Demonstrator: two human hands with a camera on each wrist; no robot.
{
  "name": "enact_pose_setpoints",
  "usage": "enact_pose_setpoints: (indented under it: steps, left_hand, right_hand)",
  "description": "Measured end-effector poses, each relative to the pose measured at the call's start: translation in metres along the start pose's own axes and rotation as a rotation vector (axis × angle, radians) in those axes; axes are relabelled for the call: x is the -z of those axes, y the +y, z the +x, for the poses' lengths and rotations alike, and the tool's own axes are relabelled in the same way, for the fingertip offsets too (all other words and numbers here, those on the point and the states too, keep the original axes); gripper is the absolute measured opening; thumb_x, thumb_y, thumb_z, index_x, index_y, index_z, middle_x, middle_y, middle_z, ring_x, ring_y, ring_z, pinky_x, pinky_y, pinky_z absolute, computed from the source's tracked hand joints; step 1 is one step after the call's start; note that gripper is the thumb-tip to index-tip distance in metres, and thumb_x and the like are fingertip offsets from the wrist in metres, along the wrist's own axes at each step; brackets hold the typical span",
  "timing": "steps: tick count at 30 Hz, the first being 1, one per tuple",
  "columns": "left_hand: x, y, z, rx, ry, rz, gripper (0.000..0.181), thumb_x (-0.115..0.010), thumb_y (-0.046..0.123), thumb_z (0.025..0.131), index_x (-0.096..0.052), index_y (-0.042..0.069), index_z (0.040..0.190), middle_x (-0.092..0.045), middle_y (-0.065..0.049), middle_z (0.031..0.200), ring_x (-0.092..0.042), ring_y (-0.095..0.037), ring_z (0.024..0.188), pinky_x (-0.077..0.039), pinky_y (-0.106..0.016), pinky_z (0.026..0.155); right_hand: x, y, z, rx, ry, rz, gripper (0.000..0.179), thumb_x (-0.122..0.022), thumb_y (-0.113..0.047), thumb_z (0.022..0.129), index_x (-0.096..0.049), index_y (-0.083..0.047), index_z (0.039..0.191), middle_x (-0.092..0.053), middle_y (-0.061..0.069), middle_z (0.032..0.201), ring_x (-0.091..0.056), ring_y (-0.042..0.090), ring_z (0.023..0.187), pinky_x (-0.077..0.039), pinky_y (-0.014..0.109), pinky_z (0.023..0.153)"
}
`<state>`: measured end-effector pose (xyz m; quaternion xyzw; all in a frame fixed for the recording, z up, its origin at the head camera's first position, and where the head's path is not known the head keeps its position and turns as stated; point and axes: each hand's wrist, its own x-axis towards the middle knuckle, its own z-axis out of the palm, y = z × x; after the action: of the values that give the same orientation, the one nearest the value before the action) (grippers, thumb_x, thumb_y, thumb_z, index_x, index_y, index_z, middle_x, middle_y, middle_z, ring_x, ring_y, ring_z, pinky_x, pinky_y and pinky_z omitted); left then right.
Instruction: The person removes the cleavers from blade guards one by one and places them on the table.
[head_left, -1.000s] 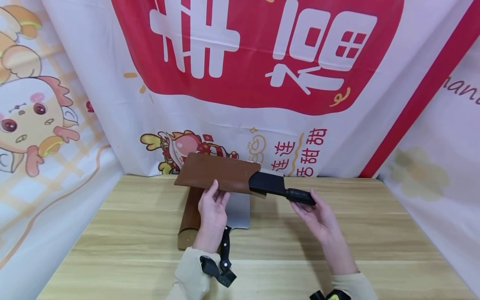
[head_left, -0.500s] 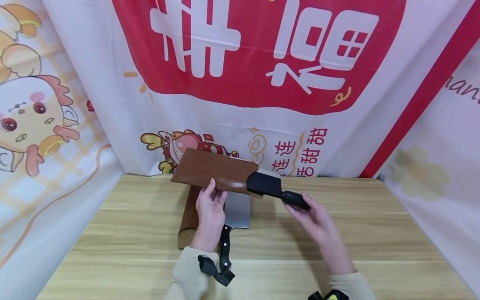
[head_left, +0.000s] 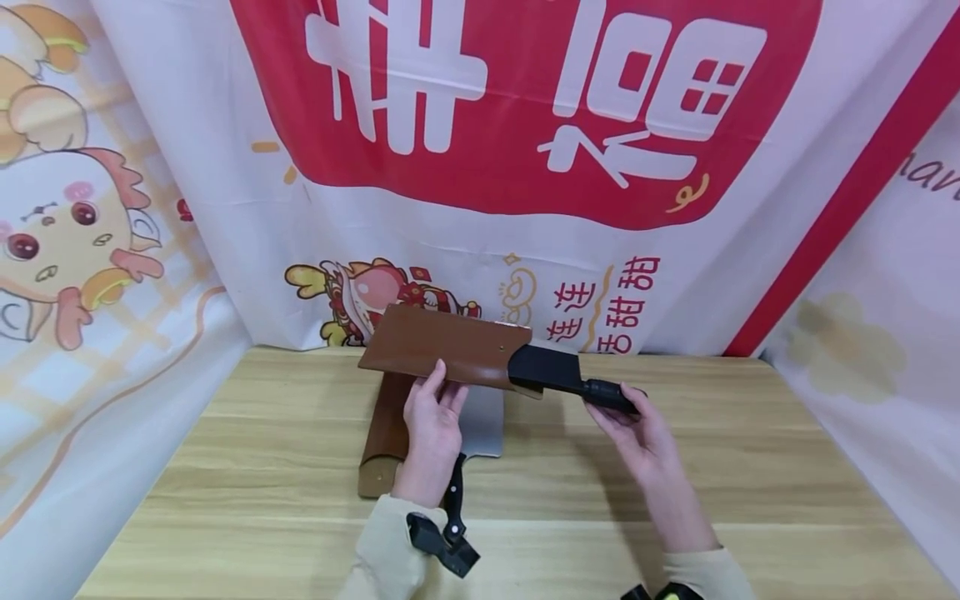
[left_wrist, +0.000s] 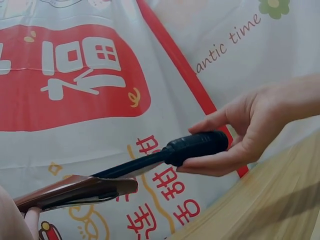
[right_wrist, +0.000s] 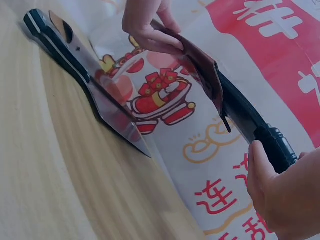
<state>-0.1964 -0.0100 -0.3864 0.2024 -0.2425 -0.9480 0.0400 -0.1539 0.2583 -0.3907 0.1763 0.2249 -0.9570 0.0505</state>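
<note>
In the head view a black-bladed cleaver (head_left: 547,368) is held above the table, most of its blade inside a brown leather sheath (head_left: 442,343). My left hand (head_left: 435,429) grips the sheath along its lower edge, thumb on the near face. The cleaver's black ribbed handle (left_wrist: 197,147) is pinched between the thumb and fingers of my right hand (head_left: 648,442). A strip of blade shows between sheath mouth and handle. Below, on the table, lie a second cleaver with a grey blade (head_left: 483,421) and riveted black handle, and another brown sheath (head_left: 386,442), both partly hidden by my left hand.
The wooden table (head_left: 750,467) ends at a hanging white cloth (head_left: 465,250) with red print just behind the held cleaver. More printed cloth (head_left: 862,317) walls off the right side, and a patterned cloth (head_left: 90,333) the left.
Both hands, with the sheath and cleaver, shifted slightly left and then back right, while the head view moved a little too. The blade's depth in the sheath looks the same.
</note>
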Motion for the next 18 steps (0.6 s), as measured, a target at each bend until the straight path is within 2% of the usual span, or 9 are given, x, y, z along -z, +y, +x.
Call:
enact_pose_setpoints:
  steps: [4,7,11,15,18]
  left_hand:
    - [0.0,0.002,0.002,-0.022,0.014,0.019,0.024,-0.066,0.011,0.102,-0.056,0.004,0.123,-0.059,-0.012,0.12,-0.067,-0.021,0.097,-0.062,-0.029,0.08]
    - [0.0,0.009,0.005,-0.049,0.019,0.013,0.022,-0.065,0.012,0.103,-0.056,0.005,0.121,-0.057,-0.011,0.122,-0.064,-0.022,0.101,-0.061,-0.029,0.081]
    - [0.004,0.019,0.011,-0.08,0.023,-0.008,0.018,-0.064,0.011,0.103,-0.055,0.006,0.118,-0.058,-0.008,0.116,-0.064,-0.022,0.1,-0.061,-0.029,0.081]
    - [0.009,0.028,0.015,-0.083,0.029,-0.027,0.016,-0.063,0.011,0.104,-0.054,0.007,0.117,-0.06,-0.005,0.11,-0.066,-0.019,0.094,-0.06,-0.029,0.08]
    - [0.011,0.034,0.018,-0.092,0.04,-0.044,0.016,-0.063,0.012,0.104,-0.054,0.009,0.117,-0.06,-0.005,0.113,-0.065,-0.02,0.098,-0.059,-0.03,0.087]
  right_hand:
    - [0.002,-0.007,-0.003,0.054,-0.065,-0.057,0.012,-0.056,-0.003,0.104,-0.052,0.004,0.111,-0.067,0.026,0.103,-0.071,0.031,0.099,-0.053,0.047,0.102]
    - [0.005,-0.013,-0.004,0.071,-0.121,-0.048,0.007,-0.057,-0.001,0.103,-0.057,0.006,0.102,-0.068,0.027,0.101,-0.072,0.032,0.098,-0.059,0.048,0.092]
    - [0.01,-0.021,-0.007,0.075,-0.152,-0.026,0.009,-0.054,0.0,0.104,-0.058,0.007,0.1,-0.067,0.028,0.102,-0.072,0.034,0.097,-0.06,0.049,0.088]
    - [0.011,-0.026,-0.009,0.071,-0.143,-0.028,0.01,-0.051,0.001,0.104,-0.058,0.008,0.101,-0.067,0.029,0.103,-0.071,0.034,0.098,-0.06,0.05,0.089]
    - [0.012,-0.029,-0.01,0.072,-0.139,-0.032,0.009,-0.051,0.001,0.104,-0.057,0.008,0.101,-0.066,0.028,0.104,-0.071,0.034,0.098,-0.059,0.05,0.09]
